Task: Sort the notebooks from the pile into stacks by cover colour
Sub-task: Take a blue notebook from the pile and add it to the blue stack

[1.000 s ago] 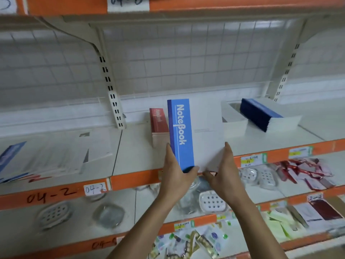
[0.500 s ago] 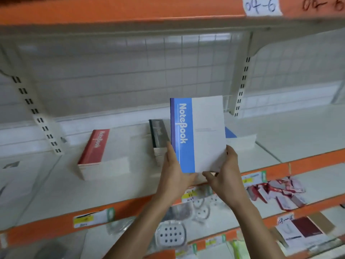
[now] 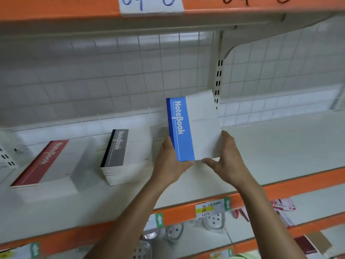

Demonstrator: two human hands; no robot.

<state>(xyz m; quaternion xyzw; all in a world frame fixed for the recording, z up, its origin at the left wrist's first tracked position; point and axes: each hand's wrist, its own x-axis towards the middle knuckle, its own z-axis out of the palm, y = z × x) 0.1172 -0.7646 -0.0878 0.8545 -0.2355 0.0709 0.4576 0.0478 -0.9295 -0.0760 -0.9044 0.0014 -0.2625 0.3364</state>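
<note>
Both hands, left [image 3: 170, 161] and right [image 3: 226, 159], are gripping a blue notebook [image 3: 194, 128]; it is probably needing a blue stack on the shelf [image 3: 280, 146].

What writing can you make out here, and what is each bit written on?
"NoteBook": blue notebook, held by left hand and right hand.
"NoteBook": top cover of grey stack.
"NoteBook": top cover of red stack.
Handwritten paper tag at the top: cut off, unreadable.
Yellow-banded price label: too blurred to read.
</note>
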